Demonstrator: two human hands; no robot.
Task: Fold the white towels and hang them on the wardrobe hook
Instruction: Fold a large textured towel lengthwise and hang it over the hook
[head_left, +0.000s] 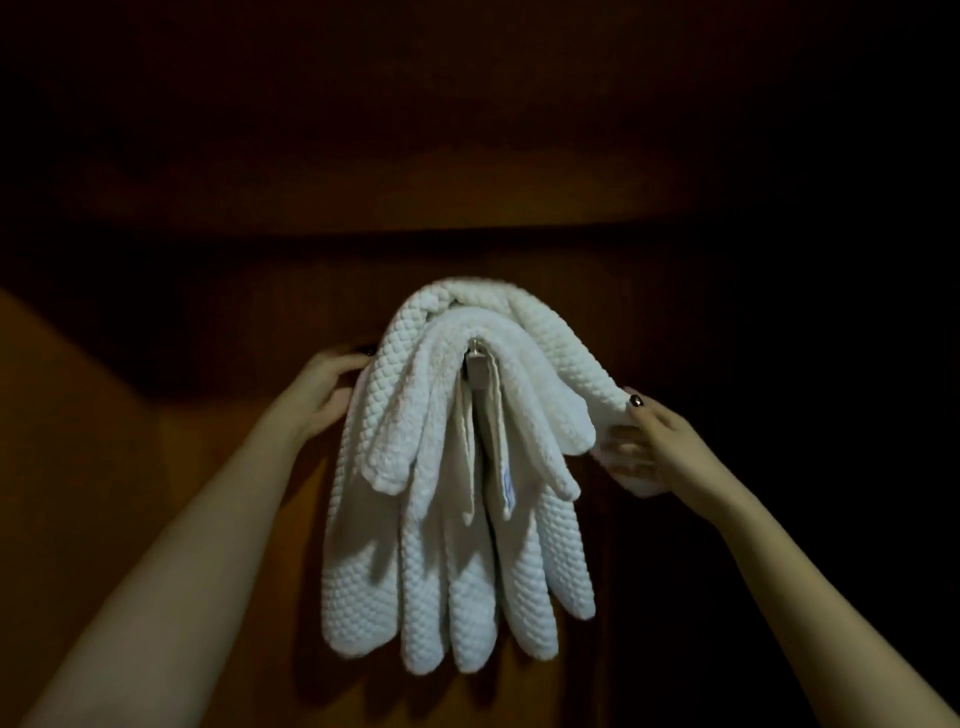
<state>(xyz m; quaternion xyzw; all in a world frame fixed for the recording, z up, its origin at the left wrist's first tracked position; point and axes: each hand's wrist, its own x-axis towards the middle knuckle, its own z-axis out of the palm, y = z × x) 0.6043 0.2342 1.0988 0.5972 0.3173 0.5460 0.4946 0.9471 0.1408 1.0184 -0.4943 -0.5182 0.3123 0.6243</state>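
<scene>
- Fingers (621, 435) of the right hand (657, 449) curl under the short right end of the outer towel (566, 358). The thumb, which has a dark nail, presses on top, so the cloth is pinched between them.
- On the other side, the left hand (322, 392) cups the left edge of the same towel near its top fold. Its fingers (349, 359) curve round that edge, and their tips are hidden behind the cloth.
- Several white towels (421, 571) with a waffle-like weave hang in one bunch over a small metal hook (475, 364).
- Only a little of the hook shows, at the middle of the bunch just under the top folds.
- Long folded ends droop straight down below the hook, while shorter ends fan out to the right.
- One small label (508, 488) lies along an inner towel edge just below the hook.
- Behind the towels is a dark brown wardrobe panel (260, 291), dimly lit, with its right side lost in shadow.
- Two bare forearms reach up from the lower corners of the view.
</scene>
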